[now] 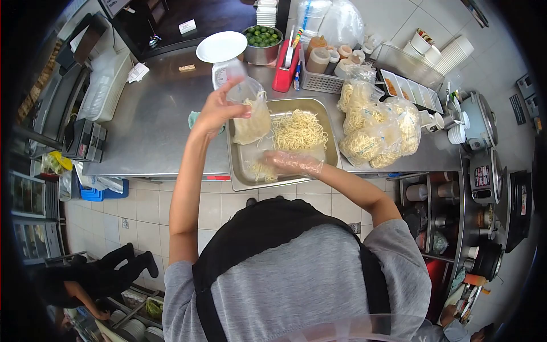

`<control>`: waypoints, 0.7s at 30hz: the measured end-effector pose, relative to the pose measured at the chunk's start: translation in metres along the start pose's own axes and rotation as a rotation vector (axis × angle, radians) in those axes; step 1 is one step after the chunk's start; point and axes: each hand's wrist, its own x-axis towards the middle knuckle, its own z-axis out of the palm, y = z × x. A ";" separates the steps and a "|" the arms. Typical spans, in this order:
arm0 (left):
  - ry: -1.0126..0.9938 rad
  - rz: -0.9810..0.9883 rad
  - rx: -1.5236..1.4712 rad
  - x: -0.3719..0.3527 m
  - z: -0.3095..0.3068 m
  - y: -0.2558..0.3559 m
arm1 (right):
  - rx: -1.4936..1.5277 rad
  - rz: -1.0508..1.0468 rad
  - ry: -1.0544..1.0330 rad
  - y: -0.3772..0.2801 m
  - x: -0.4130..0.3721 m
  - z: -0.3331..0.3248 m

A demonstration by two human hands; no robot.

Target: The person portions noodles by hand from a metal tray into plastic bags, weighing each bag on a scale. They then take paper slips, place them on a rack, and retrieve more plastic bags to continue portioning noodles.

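Observation:
My left hand (219, 110) is bare and closed on the upper part of a clear plastic bag (253, 122) with noodles inside. That bag hangs over the left side of a metal tray (235, 165). Loose yellow noodles (299, 132) lie in a heap in the tray's right half. My right hand (285, 162), in a clear plastic glove, is low over the tray's front part, beside a small bunch of noodles (262, 170). Its fingers are blurred, so whether they hold any noodles is hidden.
Filled noodle bags (364, 142) are piled right of the tray. Behind it stand a scale with a white plate (221, 47), a pot of green limes (262, 37), a red holder (286, 68) and sauce bottles (317, 59). Another person (85, 285) is at the lower left.

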 end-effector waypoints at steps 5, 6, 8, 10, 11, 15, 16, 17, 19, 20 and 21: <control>0.017 -0.066 -0.004 0.011 -0.009 -0.029 | 0.372 -0.115 0.257 0.004 0.019 -0.014; 0.020 -0.066 -0.008 0.012 -0.010 -0.030 | 0.336 -0.149 0.351 0.002 0.023 -0.014; 0.028 -0.067 -0.012 0.010 -0.011 -0.030 | 0.276 -0.125 0.234 -0.014 0.029 -0.004; 0.026 -0.065 -0.014 0.008 -0.008 -0.028 | 0.330 -0.068 0.115 -0.031 0.023 -0.005; 0.028 -0.067 -0.015 0.007 -0.006 -0.027 | 0.305 -0.090 0.149 -0.035 0.015 -0.003; 0.045 -0.067 -0.001 0.005 -0.007 -0.027 | 0.189 -0.137 0.304 -0.029 -0.018 0.015; 0.051 -0.065 0.008 0.005 -0.009 -0.028 | 0.186 -0.090 0.282 -0.030 -0.023 0.022; 0.050 -0.070 0.003 0.004 -0.009 -0.028 | 0.184 -0.044 0.260 -0.033 -0.026 0.021; 0.048 -0.080 -0.008 0.004 -0.009 -0.028 | 0.175 0.043 0.217 -0.037 -0.027 0.017; 0.051 -0.081 -0.007 0.003 -0.007 -0.026 | 0.172 0.088 0.195 -0.041 -0.029 0.012; 0.053 -0.081 -0.005 0.002 -0.003 -0.023 | 0.218 0.110 0.143 -0.042 -0.029 0.008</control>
